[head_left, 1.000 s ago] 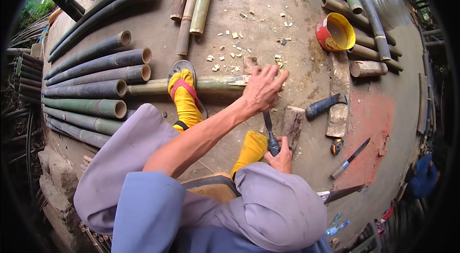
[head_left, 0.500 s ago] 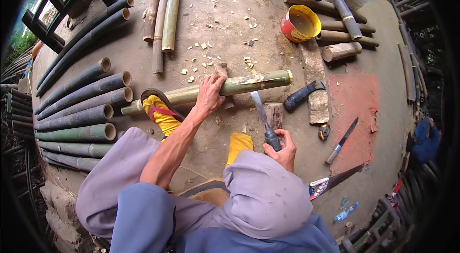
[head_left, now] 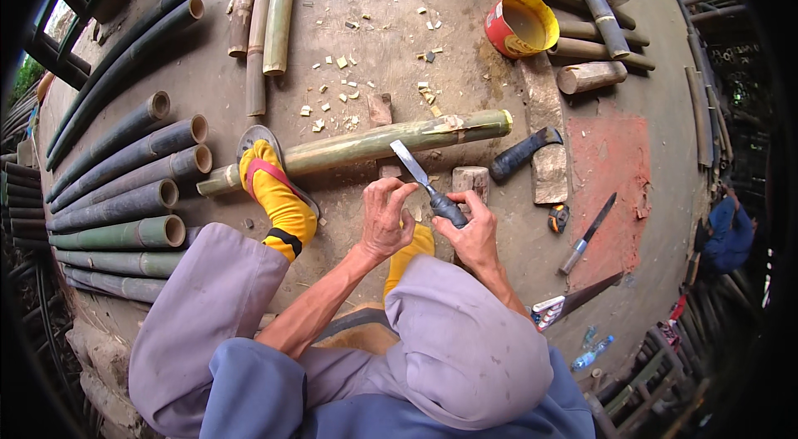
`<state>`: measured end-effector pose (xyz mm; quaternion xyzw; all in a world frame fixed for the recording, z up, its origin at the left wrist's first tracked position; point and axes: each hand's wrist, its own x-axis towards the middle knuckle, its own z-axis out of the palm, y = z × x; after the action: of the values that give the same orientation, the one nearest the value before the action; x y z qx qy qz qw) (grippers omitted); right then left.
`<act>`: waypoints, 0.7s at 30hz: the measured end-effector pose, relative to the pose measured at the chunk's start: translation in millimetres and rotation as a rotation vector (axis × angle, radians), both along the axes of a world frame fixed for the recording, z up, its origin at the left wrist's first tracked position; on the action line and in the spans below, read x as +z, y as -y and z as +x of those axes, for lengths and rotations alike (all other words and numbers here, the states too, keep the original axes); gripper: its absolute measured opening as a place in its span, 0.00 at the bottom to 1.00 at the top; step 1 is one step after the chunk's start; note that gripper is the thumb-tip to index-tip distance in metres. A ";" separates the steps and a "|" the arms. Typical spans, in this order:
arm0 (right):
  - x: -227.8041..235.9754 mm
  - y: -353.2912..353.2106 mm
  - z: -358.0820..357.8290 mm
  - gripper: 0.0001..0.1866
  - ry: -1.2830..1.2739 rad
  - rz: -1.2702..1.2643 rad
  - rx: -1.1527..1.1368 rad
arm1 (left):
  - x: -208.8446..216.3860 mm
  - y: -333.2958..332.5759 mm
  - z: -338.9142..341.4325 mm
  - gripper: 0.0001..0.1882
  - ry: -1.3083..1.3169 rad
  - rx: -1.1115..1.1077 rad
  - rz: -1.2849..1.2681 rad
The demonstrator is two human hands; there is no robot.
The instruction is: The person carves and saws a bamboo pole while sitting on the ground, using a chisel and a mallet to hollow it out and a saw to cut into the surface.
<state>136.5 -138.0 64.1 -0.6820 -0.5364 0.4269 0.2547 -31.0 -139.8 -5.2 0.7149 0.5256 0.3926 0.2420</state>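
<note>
My right hand grips the dark handle of a chisel, its flat metal blade pointing up and to the left. Close beside the chisel's shaft is my left hand, its fingers loosely bent and apart, with nothing seen in them. Whether its fingertips touch the chisel I cannot tell. Beyond both hands a green bamboo pole lies across a small wood block, its right end shaved pale on top. My left foot in a yellow sock and sandal rests against the pole's left part.
A wood block stands near my right hand. To the right lie a dark-wrapped tool, a tape measure, a knife and a saw. A red-yellow bucket holds liquid. Several bamboo poles lie left.
My left hand has let go of the bamboo pole and come back toward the chisel. The chisel, still in my right hand, now tilts further left.
</note>
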 end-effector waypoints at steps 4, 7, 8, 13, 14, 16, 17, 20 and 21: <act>9.0 -11.6 1.1 0.18 0.057 0.050 0.066 | 13.8 -13.7 18.4 0.33 -0.012 -0.112 0.086; 15.5 -27.1 2.7 0.16 0.053 0.035 0.095 | 26.7 -35.8 29.3 0.35 -0.040 -0.237 0.076; 18.4 -31.2 3.3 0.16 0.040 0.022 0.095 | 24.3 -39.1 33.3 0.34 -0.005 -0.249 0.070; 27.7 -42.9 5.3 0.14 0.000 -0.004 0.109 | 9.4 -44.6 39.8 0.36 0.036 -0.292 0.065; 28.0 -42.8 5.4 0.14 -0.010 0.001 0.109 | 5.8 -43.8 40.1 0.38 0.022 -0.303 0.063; 28.9 -42.3 4.9 0.14 -0.004 0.011 0.104 | 6.7 -43.2 40.7 0.38 0.025 -0.299 0.058; 28.5 -41.9 4.8 0.14 -0.002 0.015 0.102 | 7.0 -42.9 40.8 0.38 0.026 -0.297 0.056; 27.7 -41.4 5.8 0.14 -0.022 -0.017 0.094 | 5.9 -43.9 39.9 0.38 0.024 -0.288 0.085; 27.7 -41.3 5.9 0.14 -0.025 -0.025 0.092 | 5.7 -44.0 40.0 0.38 0.023 -0.289 0.083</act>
<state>142.4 -96.6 91.9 -0.6544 -0.5585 0.4534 0.2328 9.0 -95.8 0.5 0.7879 0.3977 0.3834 0.2721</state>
